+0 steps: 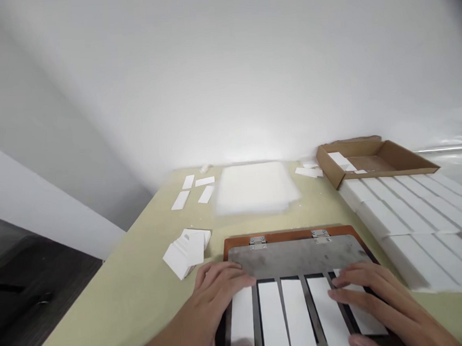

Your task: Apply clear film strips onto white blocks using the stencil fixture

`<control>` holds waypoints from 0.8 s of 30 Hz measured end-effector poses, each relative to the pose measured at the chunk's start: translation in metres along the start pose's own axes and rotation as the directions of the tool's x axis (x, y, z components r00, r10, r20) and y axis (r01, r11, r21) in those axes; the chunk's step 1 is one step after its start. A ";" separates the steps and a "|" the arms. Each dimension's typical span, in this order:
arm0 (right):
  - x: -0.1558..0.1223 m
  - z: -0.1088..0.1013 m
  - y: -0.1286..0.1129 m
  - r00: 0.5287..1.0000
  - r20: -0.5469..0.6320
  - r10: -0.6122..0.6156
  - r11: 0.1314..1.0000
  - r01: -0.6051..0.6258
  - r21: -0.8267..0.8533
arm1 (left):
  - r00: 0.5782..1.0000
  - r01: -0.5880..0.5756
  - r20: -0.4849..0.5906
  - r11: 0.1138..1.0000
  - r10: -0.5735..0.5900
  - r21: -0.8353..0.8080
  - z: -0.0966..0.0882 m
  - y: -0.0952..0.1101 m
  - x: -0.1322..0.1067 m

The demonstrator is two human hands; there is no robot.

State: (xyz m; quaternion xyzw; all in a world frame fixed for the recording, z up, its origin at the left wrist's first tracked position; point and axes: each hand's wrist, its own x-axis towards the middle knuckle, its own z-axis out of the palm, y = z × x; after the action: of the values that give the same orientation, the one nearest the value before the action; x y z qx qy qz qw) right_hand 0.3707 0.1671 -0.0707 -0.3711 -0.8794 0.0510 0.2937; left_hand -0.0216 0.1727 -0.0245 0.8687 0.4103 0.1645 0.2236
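Note:
A hinged metal plate (283,258) with slots lies on a reddish-brown wooden base (287,235), close in front of me. Several white card strips sit in a row in its slots. My left hand (219,304) rests at the left side, fingertips over the upper end of the leftmost strip (242,318) and thumb at its lower end. On the other side, my right hand (383,299) spreads its fingers over the rightmost strip (367,313) and the edge of the strip beside it (329,313). Neither hand grips anything. The plate's lower edge is cut off.
Left of the plate lies a loose pile of white cards (189,251). Farther back are several small white strips (181,200) and a stack of white sheets (257,187). At right, a cardboard box (390,158) stands behind rows of white card stacks (410,224). A wall rises behind.

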 end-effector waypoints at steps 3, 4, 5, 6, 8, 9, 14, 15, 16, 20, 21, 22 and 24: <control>0.021 -0.012 -0.012 0.998 -0.053 0.019 0.999 -0.018 0.028 | 1.000 0.014 0.013 0.998 -0.013 -0.055 -0.002 -0.001 0.000; 0.025 -0.015 -0.015 0.998 -0.057 0.026 0.999 -0.024 0.028 | 1.000 0.007 0.007 0.997 -0.006 -0.073 -0.001 -0.003 -0.001; 0.027 -0.017 -0.018 0.998 -0.058 0.028 0.999 -0.027 0.026 | 1.000 -0.004 -0.003 0.996 0.004 -0.086 -0.001 -0.004 -0.001; 0.028 -0.018 -0.019 0.998 -0.063 0.026 0.999 -0.025 0.023 | 1.000 -0.019 -0.018 0.995 0.017 -0.094 -0.002 -0.005 -0.002; 0.026 -0.018 -0.020 0.998 -0.058 0.027 1.000 -0.027 0.013 | 0.998 -0.049 -0.048 0.995 0.045 -0.086 -0.004 -0.008 -0.003; 0.025 -0.018 -0.020 0.998 -0.054 0.026 1.000 -0.026 0.007 | 0.997 -0.061 -0.055 0.996 0.057 -0.071 -0.006 -0.009 -0.004; 0.023 -0.019 -0.019 0.997 -0.075 -0.018 1.000 0.018 -0.006 | 0.994 -0.113 0.004 0.994 0.113 -0.006 -0.018 -0.012 -0.004; 0.024 -0.019 -0.019 0.996 -0.084 -0.029 1.000 0.029 -0.004 | 0.993 -0.117 0.018 0.993 0.116 0.002 -0.019 -0.012 -0.004; 0.024 -0.019 -0.019 0.996 -0.087 -0.035 0.999 0.035 0.000 | 0.993 -0.115 0.026 0.993 0.115 0.012 -0.020 -0.012 -0.003; 0.023 -0.020 -0.020 0.998 -0.063 -0.017 0.999 0.019 0.027 | 0.994 -0.106 0.038 0.994 0.105 0.037 -0.019 -0.009 -0.003; 0.021 -0.019 -0.020 0.998 -0.056 -0.004 0.999 0.006 0.032 | 0.993 -0.110 0.047 0.993 0.109 0.037 -0.019 -0.008 -0.002; 0.020 -0.019 -0.019 0.999 -0.054 0.006 0.999 -0.004 0.038 | 0.992 -0.114 0.054 0.993 0.112 0.036 -0.018 -0.007 -0.002; 0.018 -0.017 -0.017 0.998 -0.053 0.015 0.999 -0.012 0.050 | 0.991 -0.117 0.063 0.993 0.115 0.032 -0.019 -0.006 -0.001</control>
State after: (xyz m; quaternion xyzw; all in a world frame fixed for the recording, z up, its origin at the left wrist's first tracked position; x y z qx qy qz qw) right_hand 0.3596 0.1647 -0.0423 -0.3707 -0.8673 0.0650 0.3259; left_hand -0.0347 0.1801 -0.0117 0.8995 0.3550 0.1434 0.2103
